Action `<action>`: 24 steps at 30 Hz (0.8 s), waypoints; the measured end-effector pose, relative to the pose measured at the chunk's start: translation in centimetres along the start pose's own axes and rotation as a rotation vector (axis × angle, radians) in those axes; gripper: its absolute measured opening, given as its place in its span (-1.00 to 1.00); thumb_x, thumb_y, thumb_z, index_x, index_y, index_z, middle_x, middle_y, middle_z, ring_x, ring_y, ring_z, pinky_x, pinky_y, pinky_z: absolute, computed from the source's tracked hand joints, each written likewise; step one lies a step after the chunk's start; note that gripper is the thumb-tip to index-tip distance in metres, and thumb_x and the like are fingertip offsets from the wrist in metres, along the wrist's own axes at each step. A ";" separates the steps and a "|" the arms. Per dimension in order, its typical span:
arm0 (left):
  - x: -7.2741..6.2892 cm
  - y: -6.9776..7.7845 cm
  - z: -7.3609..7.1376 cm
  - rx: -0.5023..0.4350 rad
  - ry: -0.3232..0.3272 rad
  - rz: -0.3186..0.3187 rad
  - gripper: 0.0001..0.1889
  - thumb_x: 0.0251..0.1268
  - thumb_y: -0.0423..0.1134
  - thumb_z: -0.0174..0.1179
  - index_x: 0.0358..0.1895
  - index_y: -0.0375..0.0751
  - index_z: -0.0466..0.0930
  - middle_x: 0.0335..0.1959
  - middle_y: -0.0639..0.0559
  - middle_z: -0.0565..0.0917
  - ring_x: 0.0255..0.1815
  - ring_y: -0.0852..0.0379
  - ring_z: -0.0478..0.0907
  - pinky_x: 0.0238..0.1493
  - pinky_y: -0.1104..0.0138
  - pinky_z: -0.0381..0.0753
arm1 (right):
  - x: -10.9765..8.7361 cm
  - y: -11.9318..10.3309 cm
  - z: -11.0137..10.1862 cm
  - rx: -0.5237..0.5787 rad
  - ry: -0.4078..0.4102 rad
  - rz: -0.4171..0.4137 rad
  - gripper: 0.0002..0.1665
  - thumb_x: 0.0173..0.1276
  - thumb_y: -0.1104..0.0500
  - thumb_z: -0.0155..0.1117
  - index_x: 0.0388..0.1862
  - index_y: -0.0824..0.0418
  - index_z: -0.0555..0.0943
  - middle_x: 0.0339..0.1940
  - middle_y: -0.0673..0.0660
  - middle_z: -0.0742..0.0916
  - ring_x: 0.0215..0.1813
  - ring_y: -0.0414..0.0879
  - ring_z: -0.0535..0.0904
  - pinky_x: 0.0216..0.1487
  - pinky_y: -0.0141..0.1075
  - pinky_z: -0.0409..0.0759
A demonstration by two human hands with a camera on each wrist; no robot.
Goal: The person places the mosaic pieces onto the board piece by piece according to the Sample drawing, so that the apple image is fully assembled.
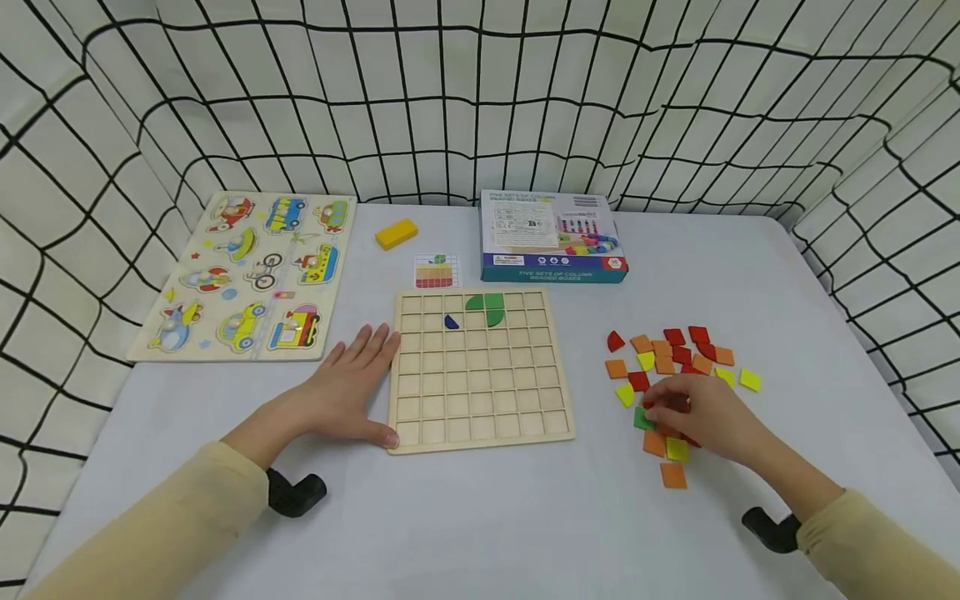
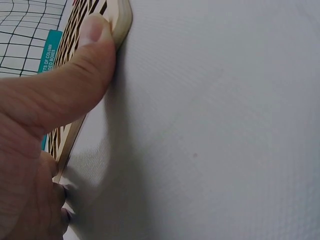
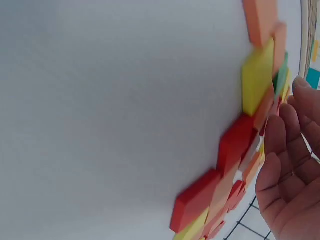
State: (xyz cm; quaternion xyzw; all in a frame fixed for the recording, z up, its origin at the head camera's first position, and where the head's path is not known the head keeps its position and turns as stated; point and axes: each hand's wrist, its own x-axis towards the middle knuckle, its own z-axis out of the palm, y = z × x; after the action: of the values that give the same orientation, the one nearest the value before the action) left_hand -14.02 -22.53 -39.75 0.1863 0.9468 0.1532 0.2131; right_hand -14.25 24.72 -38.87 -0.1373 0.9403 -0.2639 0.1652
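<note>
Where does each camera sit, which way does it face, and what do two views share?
Head: worn on the head, facing forward and down over the table; left grip, right grip and sleeves show.
Left wrist: on that wrist, looking past the left thumb at the table and grid board; fingers show too.
Right wrist: on that wrist, looking across the table at coloured tiles; right fingers show.
Head and left wrist both show the grid board and box.

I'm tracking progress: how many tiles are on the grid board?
4: a green tile, a second green tile beside it in the far row, a third green tile one row nearer, and a blue tile left of that. None seem hidden.
</note>
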 end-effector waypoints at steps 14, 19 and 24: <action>-0.3 0.0 -0.1 -0.017 0.008 0.009 0.43 -0.10 0.31 0.54 0.65 -0.39 -0.20 0.69 -0.36 -0.22 0.69 -0.41 -0.35 0.57 -0.38 -0.26 | -0.7 -1.5 1.9 -0.066 0.046 0.012 -0.72 0.22 0.21 0.56 -0.13 0.14 0.66 -0.20 0.01 0.66 -0.17 -0.15 0.58 -0.20 -0.49 0.66; -0.3 0.0 -0.1 -0.017 0.011 0.014 0.43 -0.10 0.32 0.53 0.65 -0.39 -0.21 0.69 -0.36 -0.23 0.69 -0.41 -0.36 0.57 -0.38 -0.27 | -0.9 -1.6 1.9 -0.003 0.055 -0.012 -0.75 0.25 0.25 0.53 -0.15 0.11 0.64 -0.26 -0.04 0.70 -0.22 -0.16 0.57 -0.23 -0.53 0.63; -0.3 -0.1 0.0 -0.024 0.013 0.013 0.43 -0.10 0.32 0.53 0.65 -0.39 -0.20 0.69 -0.36 -0.22 0.69 -0.41 -0.36 0.57 -0.37 -0.28 | -0.1 -2.1 1.3 0.048 0.073 -0.048 -0.79 0.27 0.25 0.51 -0.14 0.12 0.68 -0.28 -0.03 0.71 -0.20 -0.13 0.55 -0.29 -0.50 0.60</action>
State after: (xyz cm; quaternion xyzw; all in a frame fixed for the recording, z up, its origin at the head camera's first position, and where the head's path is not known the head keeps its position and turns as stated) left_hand -13.81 -22.73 -39.67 0.1889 0.9450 0.1670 0.2082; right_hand -13.30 22.41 -38.73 -0.1461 0.9355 -0.2953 0.1276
